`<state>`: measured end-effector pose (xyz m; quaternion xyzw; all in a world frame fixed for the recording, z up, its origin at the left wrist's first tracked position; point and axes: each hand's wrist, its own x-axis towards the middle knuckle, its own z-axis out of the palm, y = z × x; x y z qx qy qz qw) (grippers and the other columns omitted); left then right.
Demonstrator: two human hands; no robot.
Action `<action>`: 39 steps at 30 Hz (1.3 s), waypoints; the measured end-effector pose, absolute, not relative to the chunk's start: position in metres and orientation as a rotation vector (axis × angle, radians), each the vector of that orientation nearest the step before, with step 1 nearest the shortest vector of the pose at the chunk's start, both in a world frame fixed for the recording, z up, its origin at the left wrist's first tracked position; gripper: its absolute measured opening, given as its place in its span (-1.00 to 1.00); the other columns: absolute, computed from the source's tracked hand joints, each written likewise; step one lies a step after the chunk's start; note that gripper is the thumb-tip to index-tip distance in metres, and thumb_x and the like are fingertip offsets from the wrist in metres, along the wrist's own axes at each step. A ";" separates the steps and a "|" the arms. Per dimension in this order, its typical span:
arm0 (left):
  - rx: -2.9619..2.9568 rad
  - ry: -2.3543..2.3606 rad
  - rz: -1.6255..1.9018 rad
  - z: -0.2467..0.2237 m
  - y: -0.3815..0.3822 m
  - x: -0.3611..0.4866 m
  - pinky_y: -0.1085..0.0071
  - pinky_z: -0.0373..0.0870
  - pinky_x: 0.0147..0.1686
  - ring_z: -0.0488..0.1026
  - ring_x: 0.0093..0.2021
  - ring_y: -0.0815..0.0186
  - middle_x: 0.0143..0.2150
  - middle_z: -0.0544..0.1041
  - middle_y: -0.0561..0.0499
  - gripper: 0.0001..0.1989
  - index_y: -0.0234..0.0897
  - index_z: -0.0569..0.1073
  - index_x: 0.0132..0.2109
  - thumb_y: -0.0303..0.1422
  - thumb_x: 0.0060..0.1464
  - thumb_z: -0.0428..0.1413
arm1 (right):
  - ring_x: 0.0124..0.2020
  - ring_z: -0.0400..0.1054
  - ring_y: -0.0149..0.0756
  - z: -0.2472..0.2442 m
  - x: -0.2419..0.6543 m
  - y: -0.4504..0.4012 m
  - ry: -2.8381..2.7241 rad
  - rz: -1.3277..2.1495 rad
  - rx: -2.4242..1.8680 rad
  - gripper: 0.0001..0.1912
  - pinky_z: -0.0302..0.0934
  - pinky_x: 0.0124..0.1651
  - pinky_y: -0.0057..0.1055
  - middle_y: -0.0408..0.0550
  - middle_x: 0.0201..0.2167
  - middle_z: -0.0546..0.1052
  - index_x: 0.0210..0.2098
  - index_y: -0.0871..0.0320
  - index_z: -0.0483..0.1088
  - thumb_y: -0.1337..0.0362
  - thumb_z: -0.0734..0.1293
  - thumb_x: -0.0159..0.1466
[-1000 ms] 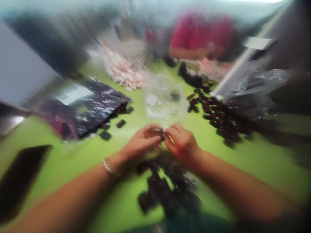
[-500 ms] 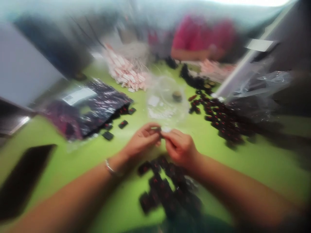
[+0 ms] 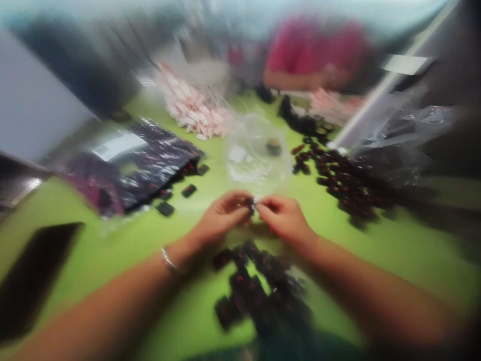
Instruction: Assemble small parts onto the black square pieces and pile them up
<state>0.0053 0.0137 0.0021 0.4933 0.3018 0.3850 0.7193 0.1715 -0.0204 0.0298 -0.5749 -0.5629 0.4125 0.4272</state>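
My left hand (image 3: 225,213) pinches a small dark part (image 3: 251,205) between thumb and fingers; its exact kind is too blurred to tell. From the other side my right hand (image 3: 281,213) brings closed fingertips up against that part, and something tiny and pale shows at the tips. Just beyond both hands stands a clear round tub (image 3: 285,168) with small white pieces (image 3: 248,173) in it. Below my wrists lies a loose pile of black pieces with red marks (image 3: 255,291).
On the left, a plastic bag (image 3: 150,165) spills several black pieces. A heap of pale pink-white pieces (image 3: 199,115) lies behind it. More dark pieces (image 3: 345,185) spread at right beside clear plastic film (image 3: 409,130). Across the table sits a person in a pink top (image 3: 311,50).
My right hand has turned and its fingers have shifted on the small part, with the tips now pointing at it. My left hand keeps its hold almost in place.
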 end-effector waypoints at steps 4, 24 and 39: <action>1.187 0.730 0.858 0.003 0.011 0.006 0.43 0.43 -0.34 0.46 -0.38 0.38 -0.27 0.54 -0.02 -0.70 -0.29 0.47 -0.07 -0.40 0.01 0.23 | -0.75 0.15 -0.55 0.032 0.172 -0.022 -1.292 1.215 -1.445 -0.84 0.06 -0.71 -0.58 -0.28 -0.70 0.32 -0.51 0.19 0.34 0.22 0.32 0.11; 1.491 0.834 0.947 -0.003 0.002 0.006 0.36 0.43 -0.26 0.49 -0.24 0.23 -0.26 0.56 -0.05 -0.73 -0.23 0.50 -0.06 -0.42 0.04 0.18 | -0.64 0.15 -0.51 0.023 0.167 -0.022 -1.505 0.907 -1.452 -0.85 0.08 -0.59 -0.55 -0.27 -0.68 0.26 -0.60 0.14 0.20 0.34 0.25 0.07; 1.399 0.739 0.886 0.002 0.010 0.007 0.34 0.41 -0.15 0.48 -0.17 0.25 -0.20 0.56 -0.05 -0.77 -0.26 0.49 -0.11 -0.44 0.02 0.20 | -0.80 0.15 -0.54 0.030 0.171 -0.021 -1.278 1.298 -1.421 -0.83 0.05 -0.74 -0.60 -0.34 -0.77 0.26 -0.54 0.13 0.20 0.25 0.27 0.13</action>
